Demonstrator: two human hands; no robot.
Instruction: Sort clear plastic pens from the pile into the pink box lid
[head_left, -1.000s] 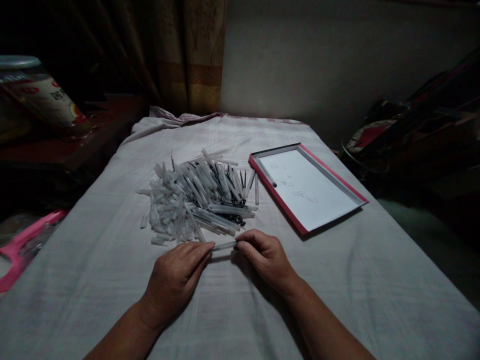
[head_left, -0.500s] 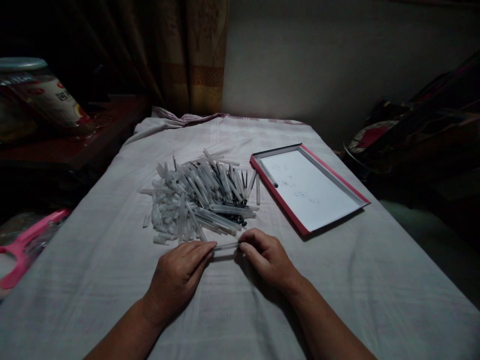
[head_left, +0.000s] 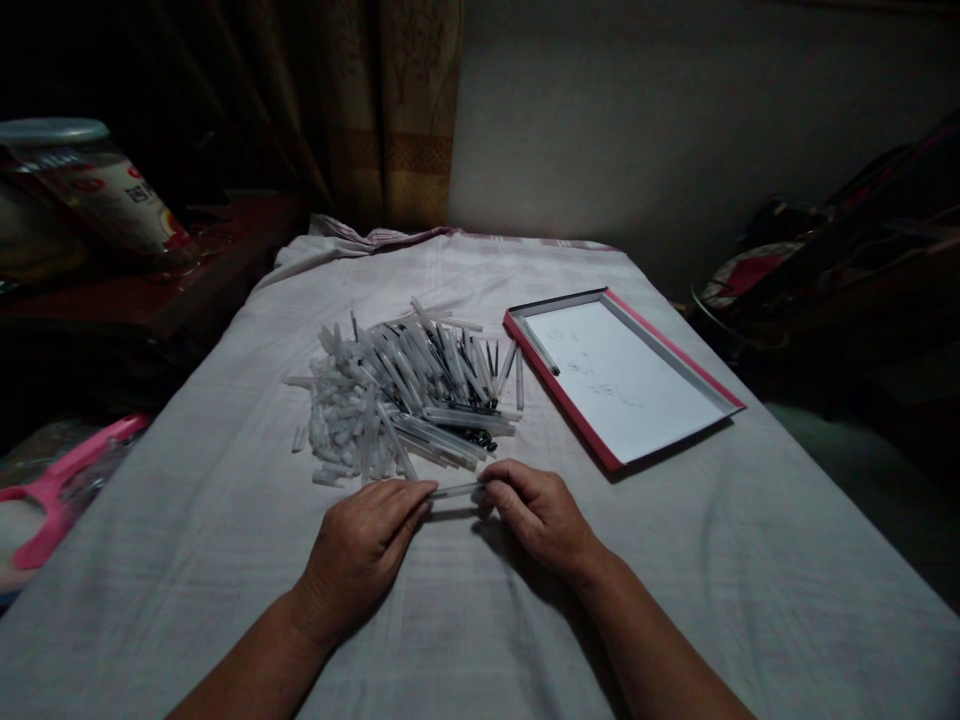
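A slim clear pen (head_left: 457, 491) lies level between my two hands, just above the cloth. My left hand (head_left: 375, 525) pinches its left end between thumb and fingers. At the other end, the thumb and forefinger of my right hand (head_left: 536, 510) are closed on it; the very tip is hidden by the fingers. Right beyond my hands spreads a heap of pen parts (head_left: 405, 390): clear barrels, whitish caps on the left side, and small black pieces on the right.
A shallow red-edged box lid (head_left: 562, 412) with a white inside stands right of the heap, one pen (head_left: 541, 345) along its left wall. A plaid cloth (head_left: 225, 560) covers the table. Left are a jar (head_left: 112, 200) on a dark red surface and a pink handle (head_left: 60, 490).
The whole view has shifted slightly. Both hands keep the pen between them in nearly the same pose, and the heap and box lid look unchanged.
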